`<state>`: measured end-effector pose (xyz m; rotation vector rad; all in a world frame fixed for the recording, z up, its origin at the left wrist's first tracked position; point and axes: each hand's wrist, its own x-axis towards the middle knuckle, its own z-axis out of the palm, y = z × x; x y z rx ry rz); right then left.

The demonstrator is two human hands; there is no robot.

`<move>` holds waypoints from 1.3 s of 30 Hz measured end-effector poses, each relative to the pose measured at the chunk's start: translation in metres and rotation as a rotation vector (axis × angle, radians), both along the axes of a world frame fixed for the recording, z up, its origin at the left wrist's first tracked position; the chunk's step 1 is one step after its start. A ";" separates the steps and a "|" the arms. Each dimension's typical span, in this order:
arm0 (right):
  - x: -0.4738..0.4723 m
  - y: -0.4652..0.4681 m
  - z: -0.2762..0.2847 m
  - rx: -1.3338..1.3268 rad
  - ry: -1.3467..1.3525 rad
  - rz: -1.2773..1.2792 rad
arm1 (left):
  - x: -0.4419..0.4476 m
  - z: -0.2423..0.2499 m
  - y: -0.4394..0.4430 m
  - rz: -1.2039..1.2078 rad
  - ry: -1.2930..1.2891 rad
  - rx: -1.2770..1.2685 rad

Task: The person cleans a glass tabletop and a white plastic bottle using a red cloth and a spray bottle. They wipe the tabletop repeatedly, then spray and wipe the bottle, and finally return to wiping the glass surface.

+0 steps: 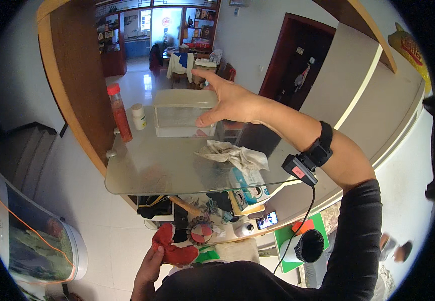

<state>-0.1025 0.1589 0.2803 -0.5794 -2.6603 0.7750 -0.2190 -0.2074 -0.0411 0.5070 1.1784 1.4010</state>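
My left hand [152,260] pinches a red cloth [176,248] low in the head view, below the glass shelf. My right hand [230,98] reaches across the upper shelf with thumb and fingers spread. It is at the right end of a translucent lidded box [181,113]; whether it touches the box I cannot tell. The box stands on the glass shelf [157,161]. To its left are a white bottle [138,117] and a tall clear bottle [120,114] with a red cap and red contents. A crumpled pale rag [236,154] lies nearer me.
Below the glass are a printed carton [249,192], a wooden handle [185,205], a round patterned object [201,232] and a lit phone [267,220]. A lined bin [309,246] stands lower right. A fish tank [37,240] is at left. A wooden panel [78,71] borders the shelf.
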 end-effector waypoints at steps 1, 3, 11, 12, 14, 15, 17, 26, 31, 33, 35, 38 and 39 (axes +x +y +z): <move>-0.002 0.000 -0.004 0.026 -0.010 -0.010 | 0.000 0.000 -0.003 0.014 -0.011 0.003; -0.002 -0.001 -0.008 -0.040 0.022 0.010 | 0.002 0.000 -0.009 0.046 0.027 0.014; 0.018 -0.032 0.001 0.272 0.166 -0.010 | 0.004 0.003 -0.015 0.010 0.118 0.023; 0.022 -0.036 0.004 0.324 0.184 -0.052 | 0.006 0.003 -0.014 0.033 0.172 0.002; 0.031 -0.043 0.011 0.642 0.326 -0.063 | 0.008 0.002 -0.011 0.017 0.166 0.031; 0.036 -0.047 0.014 0.771 0.364 -0.101 | 0.008 0.002 -0.010 -0.001 0.148 0.052; 0.063 -0.058 0.023 0.851 0.426 -0.081 | 0.008 0.004 -0.006 -0.043 0.140 0.039; 0.212 -0.141 0.013 0.385 0.489 -0.357 | 0.006 0.013 0.008 -0.153 0.103 0.071; 0.284 -0.186 -0.062 -0.215 0.552 -0.549 | 0.002 0.011 0.011 -0.201 0.092 -0.011; 0.302 -0.197 -0.101 -0.343 0.480 -0.619 | 0.003 0.011 0.012 -0.220 0.077 -0.030; 0.313 -0.206 -0.144 -0.512 0.422 -0.684 | 0.006 0.014 0.014 -0.224 0.148 -0.106; 0.322 -0.217 -0.213 -0.923 0.508 -0.846 | 0.011 0.021 0.018 -0.263 0.158 -0.174; 0.326 -0.218 -0.235 -0.967 0.461 -0.890 | 0.012 0.023 0.021 -0.270 0.141 -0.182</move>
